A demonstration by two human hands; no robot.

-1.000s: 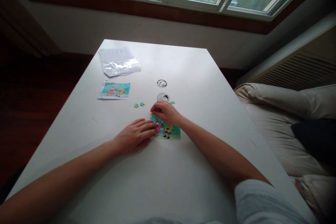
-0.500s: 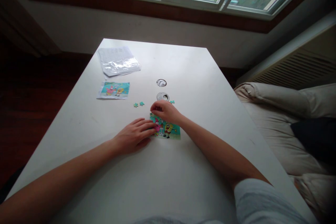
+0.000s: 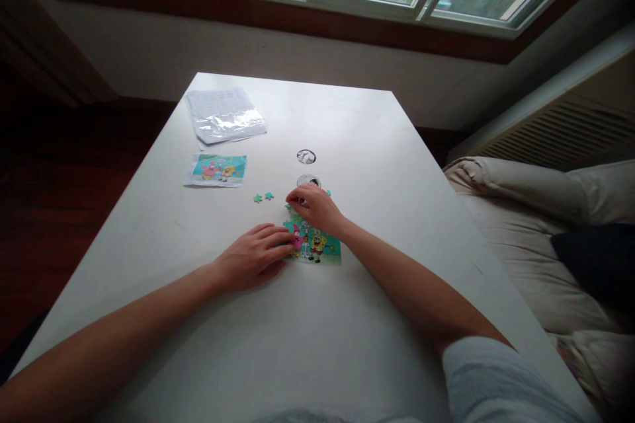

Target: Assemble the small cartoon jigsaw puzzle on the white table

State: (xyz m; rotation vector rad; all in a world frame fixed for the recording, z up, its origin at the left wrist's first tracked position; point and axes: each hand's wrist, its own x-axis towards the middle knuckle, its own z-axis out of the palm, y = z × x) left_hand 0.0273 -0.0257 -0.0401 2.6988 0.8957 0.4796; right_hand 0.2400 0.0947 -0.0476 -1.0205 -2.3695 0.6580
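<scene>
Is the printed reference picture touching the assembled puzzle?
No, the printed picture lies apart from the puzzle, off to its left with bare table between them.

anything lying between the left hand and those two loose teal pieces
Nothing visible: only bare table lies between the left hand, flat at the left edge of the puzzle, and the loose teal pieces. The right hand is aside, at the puzzle's far edge.

The right hand [image 3: 316,208] slides a little farther across the white table [image 3: 347,344], away from the person. Its fingertips [image 3: 292,197] now sit at the far edge of the colourful cartoon jigsaw puzzle [image 3: 320,248], uncovering more of its picture.
</scene>
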